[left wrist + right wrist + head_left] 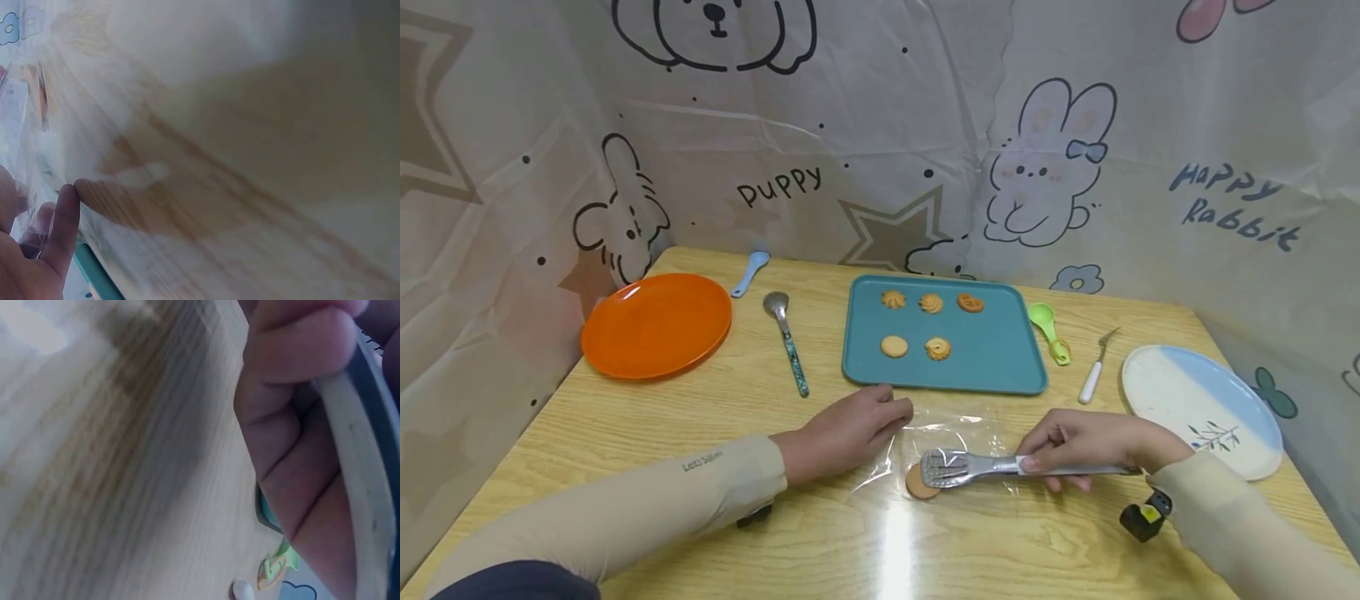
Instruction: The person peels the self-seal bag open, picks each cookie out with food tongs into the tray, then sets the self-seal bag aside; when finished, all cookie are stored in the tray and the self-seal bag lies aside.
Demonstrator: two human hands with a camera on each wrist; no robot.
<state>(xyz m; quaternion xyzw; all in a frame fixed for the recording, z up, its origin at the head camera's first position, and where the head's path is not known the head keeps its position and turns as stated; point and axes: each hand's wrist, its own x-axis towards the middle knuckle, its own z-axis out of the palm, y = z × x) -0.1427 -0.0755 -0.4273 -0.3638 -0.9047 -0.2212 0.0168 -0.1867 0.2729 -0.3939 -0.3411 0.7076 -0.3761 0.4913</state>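
Note:
My right hand (1097,442) grips metal tongs (992,465) by their handle, and the handle also shows against the curled fingers (306,347) in the right wrist view. The slotted end of the tongs lies over a round biscuit (915,482), hiding part of it. Both overlap a clear plastic bag (958,427) lying flat on the table; the bag's outline is faint. At the bag's left side my left hand (850,429) pinches its film between thumb and fingers. In the left wrist view, the film shows by the fingertips (69,197).
Behind the hands, a teal tray (992,333) bears several biscuits. Left stand an orange plate (658,325), a blue spoon (751,273) and a metal spoon (786,337). Right lie a green spoon (1047,329), a small fork (1095,371) and a white-blue plate (1180,392).

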